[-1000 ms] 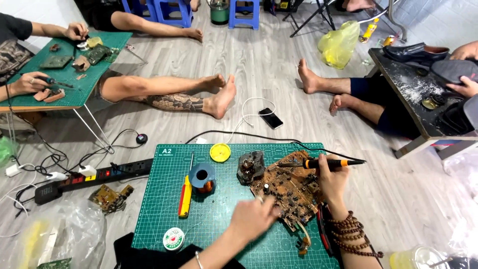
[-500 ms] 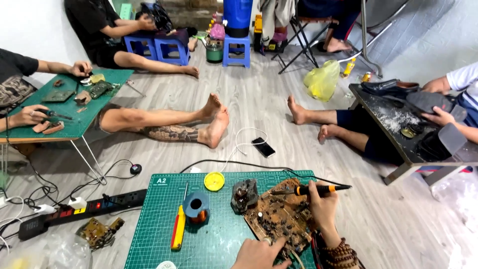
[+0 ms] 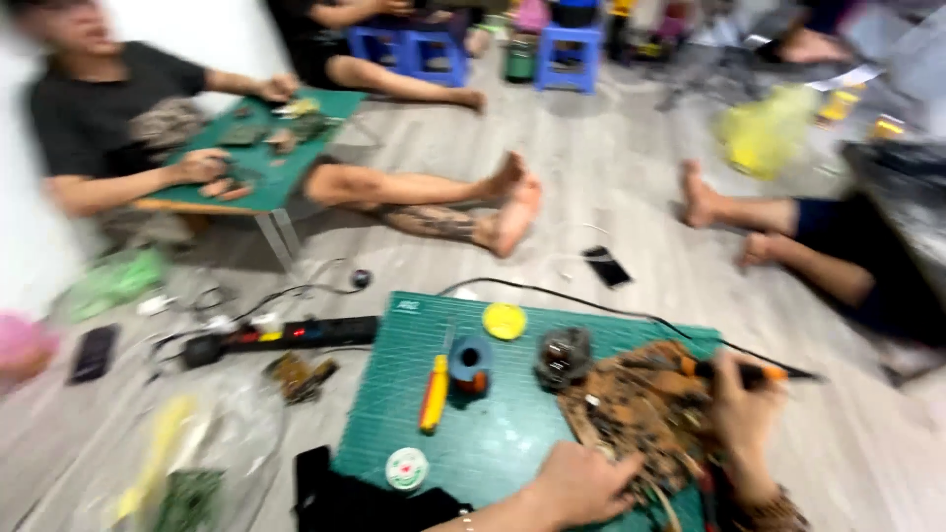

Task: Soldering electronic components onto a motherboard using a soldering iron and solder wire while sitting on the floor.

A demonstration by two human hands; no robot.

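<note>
The brown circuit board point(image 3: 641, 414) lies on the green cutting mat point(image 3: 493, 443) that serves as the worktop, toward the mat's four o'clock corner, its long axis running roughly from ten o'clock to four o'clock. The right hand point(image 3: 741, 419) sits at the board's three o'clock edge with its grip clenched around a soldering iron point(image 3: 751, 372), orange collar and dark handle; the iron lies nearly level, from nine o'clock to three o'clock, and the end over the board is lost in blur, so contact cannot be told. The left hand point(image 3: 581, 485) rests at the board's seven o'clock corner, fingers curled down onto its edge, pressing rather than enclosing anything; the blur leaves the exact grip uncertain. Both hands touch the board, the right nearer its upper edge. At ten o'clock from the board stands a dark round part point(image 3: 564, 357), and farther toward nine o'clock a blue solder spool point(image 3: 471, 363) and a yellow-handled tool point(image 3: 434, 392). Other people sit well apart.
</note>
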